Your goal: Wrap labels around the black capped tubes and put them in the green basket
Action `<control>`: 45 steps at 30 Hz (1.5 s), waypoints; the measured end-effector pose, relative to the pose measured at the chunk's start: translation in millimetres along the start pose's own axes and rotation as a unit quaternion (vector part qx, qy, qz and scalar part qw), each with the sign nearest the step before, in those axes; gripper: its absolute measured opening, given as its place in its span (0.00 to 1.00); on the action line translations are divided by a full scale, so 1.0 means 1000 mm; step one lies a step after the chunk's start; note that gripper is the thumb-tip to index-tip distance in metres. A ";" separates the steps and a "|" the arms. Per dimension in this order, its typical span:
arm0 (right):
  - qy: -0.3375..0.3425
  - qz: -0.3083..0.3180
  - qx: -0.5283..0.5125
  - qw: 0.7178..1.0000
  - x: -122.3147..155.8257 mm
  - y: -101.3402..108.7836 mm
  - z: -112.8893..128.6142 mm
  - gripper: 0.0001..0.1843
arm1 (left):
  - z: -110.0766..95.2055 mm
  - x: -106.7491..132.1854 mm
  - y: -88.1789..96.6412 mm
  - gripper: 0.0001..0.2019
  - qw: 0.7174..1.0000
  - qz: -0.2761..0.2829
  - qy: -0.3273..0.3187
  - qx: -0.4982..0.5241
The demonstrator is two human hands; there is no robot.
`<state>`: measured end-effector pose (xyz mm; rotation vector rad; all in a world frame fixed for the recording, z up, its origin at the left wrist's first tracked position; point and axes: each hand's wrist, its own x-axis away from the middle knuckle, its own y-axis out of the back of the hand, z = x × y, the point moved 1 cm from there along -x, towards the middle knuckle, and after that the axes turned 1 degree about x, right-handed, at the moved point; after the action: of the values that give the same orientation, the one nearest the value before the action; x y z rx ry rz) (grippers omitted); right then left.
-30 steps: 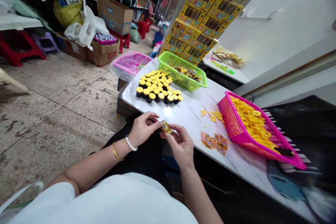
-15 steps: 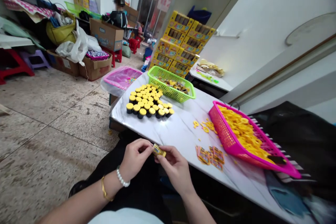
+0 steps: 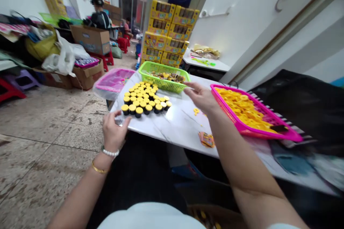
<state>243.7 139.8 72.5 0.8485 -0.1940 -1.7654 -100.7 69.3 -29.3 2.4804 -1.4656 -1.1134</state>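
My left hand [image 3: 114, 130] is at the table's front left corner, its thumb and fingers apart and nothing in them. It is just beside the nearest of several small black jars with yellow lids [image 3: 139, 111], which stand upright in a cluster. Over the table, my right hand [image 3: 200, 96] reaches out with its fingers extended, close to the right end of a green basket [image 3: 172, 85]. Small gold-and-brown packets [image 3: 168, 76] lie in that basket. I see nothing held in the right hand. Under its forearm lies a small stack of printed cards [image 3: 206, 139].
A pink basket [image 3: 233, 117] full of yellow plastic pieces [image 3: 239, 109] stands at the right. A few loose yellow pieces [image 3: 196, 111] lie on the white table [image 3: 161, 128]. Yellow boxes [image 3: 161, 25] are stacked behind. A pink tub [image 3: 114, 80] is at the left. People sit farther back.
The small gold packet has left both hands. My left hand has moved left to the jars, and my right hand forward to the green basket. The view has shifted.
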 end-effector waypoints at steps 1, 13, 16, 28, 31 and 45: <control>0.029 0.009 0.057 0.998 0.025 0.003 -0.003 0.17 | 0.007 -0.008 -0.003 0.19 1.000 0.001 -0.007 -0.029; 0.042 -0.121 0.314 0.941 0.205 0.056 -0.085 0.08 | 0.017 -0.014 -0.013 0.15 0.996 -0.003 -0.027 -0.087; 0.041 -0.140 0.291 0.945 0.201 0.048 -0.082 0.08 | -0.010 0.008 -0.015 0.15 0.995 0.005 -0.067 -0.076; 0.029 -0.127 0.323 0.937 0.185 0.048 -0.091 0.08 | -0.066 0.038 -0.088 0.13 0.964 0.215 -0.147 -0.055; 0.027 -0.167 0.320 0.932 0.188 0.048 -0.083 0.09 | -0.072 0.043 -0.074 0.14 0.975 0.172 -0.138 0.003; 0.118 -0.104 0.149 0.976 0.193 -0.053 0.010 0.09 | -0.078 0.074 -0.046 0.15 0.878 0.335 0.199 0.277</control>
<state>171.9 -14.1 -33.1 1.3284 -0.2236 -1.8352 2.5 13.7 -30.0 1.9437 -2.4275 -0.0505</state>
